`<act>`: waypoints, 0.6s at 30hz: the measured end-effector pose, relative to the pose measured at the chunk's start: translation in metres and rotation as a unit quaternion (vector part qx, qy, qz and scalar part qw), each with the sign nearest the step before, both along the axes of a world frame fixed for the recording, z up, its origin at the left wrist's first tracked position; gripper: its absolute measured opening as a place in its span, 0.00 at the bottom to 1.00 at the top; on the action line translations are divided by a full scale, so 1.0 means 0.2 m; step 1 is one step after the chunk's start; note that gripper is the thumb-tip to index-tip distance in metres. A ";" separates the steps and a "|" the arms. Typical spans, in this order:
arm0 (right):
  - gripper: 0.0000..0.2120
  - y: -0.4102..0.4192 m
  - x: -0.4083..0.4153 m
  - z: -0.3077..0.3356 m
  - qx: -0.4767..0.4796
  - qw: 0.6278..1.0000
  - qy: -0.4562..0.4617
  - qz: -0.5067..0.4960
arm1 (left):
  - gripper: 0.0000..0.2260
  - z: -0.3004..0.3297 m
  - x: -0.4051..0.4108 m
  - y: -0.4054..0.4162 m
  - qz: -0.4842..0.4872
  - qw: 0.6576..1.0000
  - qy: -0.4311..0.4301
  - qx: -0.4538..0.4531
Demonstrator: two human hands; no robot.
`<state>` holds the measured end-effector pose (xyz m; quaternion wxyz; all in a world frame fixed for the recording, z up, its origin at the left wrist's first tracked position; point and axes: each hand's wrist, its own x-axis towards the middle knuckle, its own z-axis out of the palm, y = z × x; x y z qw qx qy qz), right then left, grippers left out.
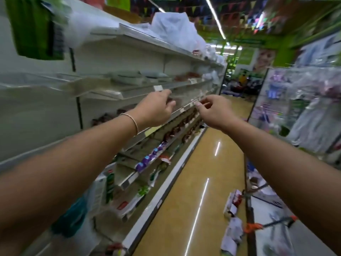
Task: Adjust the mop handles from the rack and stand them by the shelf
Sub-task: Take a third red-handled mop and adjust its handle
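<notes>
Both my arms stretch forward at chest height in a blurred shop aisle. My left hand (156,108), with a thin bangle on the wrist, hovers by the front edge of the white shelf (114,93) with its fingers loosely bent and holding nothing. My right hand (212,112) floats a little to its right over the aisle, fingers loosely curled, with nothing visible in it. Low on the right, a dark upright pole (249,206) carries an orange clip (251,227), and a thin grey handle (276,223) sticks out from the clip. Neither hand is near them.
Long white shelving with packaged goods (153,156) runs down the left side. A yellow floor (203,163) runs ahead between the shelves and a wire rack of bagged items (295,100) on the right. Small packets (234,200) lie on the floor by the pole.
</notes>
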<state>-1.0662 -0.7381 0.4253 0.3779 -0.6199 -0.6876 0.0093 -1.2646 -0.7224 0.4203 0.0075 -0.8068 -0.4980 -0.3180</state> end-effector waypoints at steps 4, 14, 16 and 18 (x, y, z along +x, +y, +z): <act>0.12 0.19 0.10 0.05 0.011 0.998 -0.014 -0.058 | 0.19 0.03 0.14 0.33 -0.042 0.999 -0.007 -0.014; 0.18 0.63 0.47 -0.02 -0.011 0.988 -0.012 -0.153 | 0.17 -0.07 0.58 0.95 -0.137 0.990 -0.004 -0.022; 0.18 0.74 0.57 -0.06 -0.017 0.986 -0.006 -0.164 | 0.16 -0.11 0.68 1.08 -0.151 0.988 -0.005 -0.021; 0.18 0.87 0.68 -0.12 -0.027 0.986 -0.001 -0.166 | 0.16 -0.15 0.78 1.22 -0.160 0.987 -0.006 -0.021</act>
